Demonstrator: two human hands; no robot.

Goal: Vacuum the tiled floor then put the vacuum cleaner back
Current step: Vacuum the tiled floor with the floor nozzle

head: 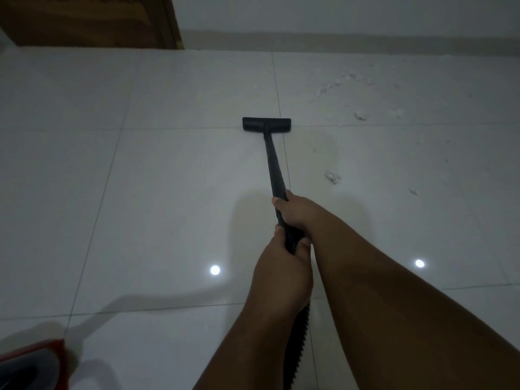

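A black vacuum wand [272, 161] slants away from me, and its flat black floor head [266, 123] rests on the white tiled floor [168, 192] at a tile joint. My right hand [294, 211] grips the wand higher up. Just behind it, my left hand [281, 266] holds the wand's lower end, where the ribbed black hose [298, 342] starts. The hose runs down between my forearms and out of view. White scraps of debris [333, 175] lie on the tiles to the right of the head, with more [360, 115] farther back.
The vacuum's red and grey body [33, 364] shows at the bottom left corner. A wooden door [90, 21] stands at the far left against a pale wall [337, 15] with a skirting line. Two ceiling lights reflect off the glossy tiles.
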